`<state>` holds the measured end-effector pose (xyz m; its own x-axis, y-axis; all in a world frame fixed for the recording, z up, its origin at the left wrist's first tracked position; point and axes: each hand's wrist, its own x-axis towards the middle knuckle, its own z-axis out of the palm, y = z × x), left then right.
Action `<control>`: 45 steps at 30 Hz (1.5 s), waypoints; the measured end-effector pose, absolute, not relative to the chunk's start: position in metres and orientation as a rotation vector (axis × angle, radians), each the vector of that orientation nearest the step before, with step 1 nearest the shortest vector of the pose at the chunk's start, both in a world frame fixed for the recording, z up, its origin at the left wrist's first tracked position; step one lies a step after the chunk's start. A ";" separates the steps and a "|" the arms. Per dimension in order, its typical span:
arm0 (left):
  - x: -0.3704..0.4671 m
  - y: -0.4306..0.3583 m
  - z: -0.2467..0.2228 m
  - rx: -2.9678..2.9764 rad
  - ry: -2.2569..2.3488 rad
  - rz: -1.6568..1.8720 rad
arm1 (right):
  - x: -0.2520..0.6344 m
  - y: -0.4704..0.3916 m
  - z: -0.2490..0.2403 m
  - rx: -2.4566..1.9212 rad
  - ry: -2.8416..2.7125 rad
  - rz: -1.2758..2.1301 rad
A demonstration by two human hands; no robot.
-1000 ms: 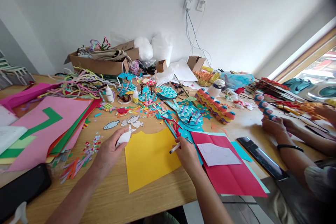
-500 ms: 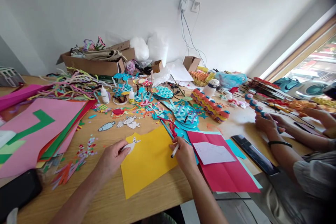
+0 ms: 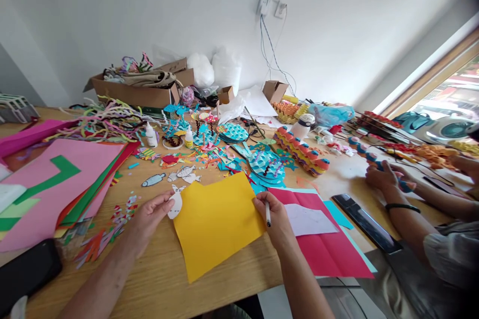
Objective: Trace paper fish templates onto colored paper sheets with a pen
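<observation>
My left hand [image 3: 151, 215] is closed, pinching a small white paper fish cutout [image 3: 175, 203] between thumb and fingers. The cutout is beside the left edge of a yellow sheet of paper [image 3: 220, 227]. My right hand [image 3: 276, 217] grips a marker pen [image 3: 268, 213], and its fingers also hold the sheet's right edge. Just beyond the sheet, several drawn paper fish cutouts [image 3: 185, 173] lie on the wooden table. To the right, a white paper piece [image 3: 310, 220] with faint lines rests on a folded red sheet [image 3: 325, 254].
Coloured paper sheets [image 3: 90, 174] and a black phone [image 3: 32, 276] lie at left. Two glue bottles [image 3: 150, 135], paper scraps and blue egg-tray crafts [image 3: 265, 163] crowd the middle. On the right, a co-worker's hands [image 3: 385, 179] hold a painted egg-carton strip beside a dark phone [image 3: 364, 222].
My left hand has drawn the fish cutout off the yellow sheet to the left and turned it. My right hand has moved right, shifting the sheet's edge, and the pen now points more upright.
</observation>
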<state>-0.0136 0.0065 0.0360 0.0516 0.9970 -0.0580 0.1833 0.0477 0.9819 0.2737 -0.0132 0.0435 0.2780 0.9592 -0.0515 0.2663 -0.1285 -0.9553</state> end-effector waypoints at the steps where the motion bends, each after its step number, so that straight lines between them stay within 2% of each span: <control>1: -0.013 0.005 0.038 1.285 1.309 1.038 | 0.274 -0.014 0.045 -1.597 -1.134 0.921; 6: -0.014 0.004 0.039 1.275 1.265 0.939 | 0.277 -0.012 0.042 -1.695 -1.197 0.823; 9: -0.016 0.009 0.035 1.550 1.373 0.860 | 0.276 -0.009 0.037 -1.789 -1.336 0.683; 13: -0.018 0.012 0.037 1.895 1.598 0.940 | 0.271 -0.006 0.032 -1.902 -1.491 0.546; 18: -0.003 0.012 0.042 1.972 1.578 0.578 | 0.267 -0.006 0.029 -2.054 -1.630 0.460; 23: 0.012 0.020 0.035 2.052 1.473 0.464 | 0.266 -0.009 0.037 -2.023 -1.687 0.205; 31: 0.015 0.024 0.031 2.027 1.456 0.490 | 0.208 0.005 0.049 -1.616 -1.817 0.815; 39: 0.005 0.021 0.033 1.980 1.500 0.625 | 0.175 0.031 0.036 -1.566 -1.617 1.125; 41: -0.009 0.017 0.034 2.009 1.549 0.756 | 0.173 0.036 0.035 -1.608 -1.583 1.142; 45: -0.029 0.001 0.034 2.099 1.587 0.756 | 0.170 0.044 0.033 -1.658 -1.602 1.135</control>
<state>-0.0286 0.0014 0.0341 0.2085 0.9615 0.1789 0.7447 -0.2747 0.6082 0.1696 0.0438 0.0335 -0.0743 0.9795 -0.1871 0.5012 -0.1255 -0.8562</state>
